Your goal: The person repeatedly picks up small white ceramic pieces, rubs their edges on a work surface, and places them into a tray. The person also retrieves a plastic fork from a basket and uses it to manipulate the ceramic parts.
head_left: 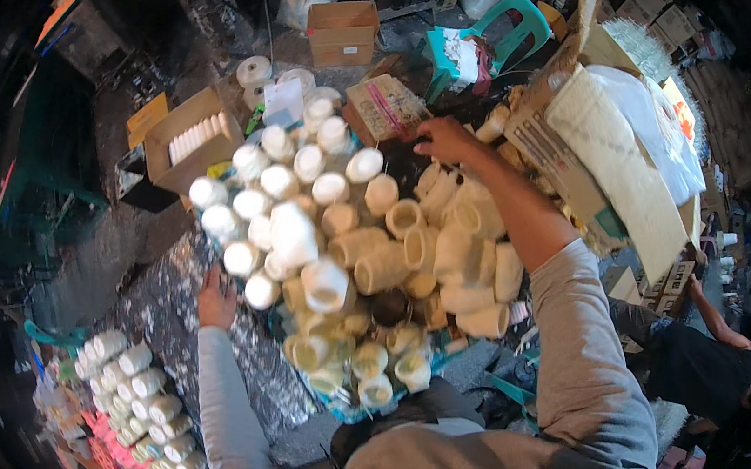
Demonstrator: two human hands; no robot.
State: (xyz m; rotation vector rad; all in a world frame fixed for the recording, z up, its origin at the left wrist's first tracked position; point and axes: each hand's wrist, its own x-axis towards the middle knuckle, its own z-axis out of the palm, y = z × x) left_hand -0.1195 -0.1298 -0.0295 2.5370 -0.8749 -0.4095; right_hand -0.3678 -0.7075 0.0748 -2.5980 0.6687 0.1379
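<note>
Left hand (215,301) looks empty, left of the cup pile (379,267); right hand (444,140) looks loose too, pile's far right. One white cup (323,278) kinda points mouth-first nearward, long axis front-to-back.

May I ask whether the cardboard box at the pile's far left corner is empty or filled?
Not empty: white pieces show in rows inside the cardboard box.

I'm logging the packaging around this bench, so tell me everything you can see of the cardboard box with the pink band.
The cardboard box is tan-brown, with a darker side facing left. It looks closed, with dark printing on its top and a bright pink band running across it. It sits at an angle beyond the white pieces, ahead and to the left of the right hand. Whether the fingertips touch it is unclear.
</note>
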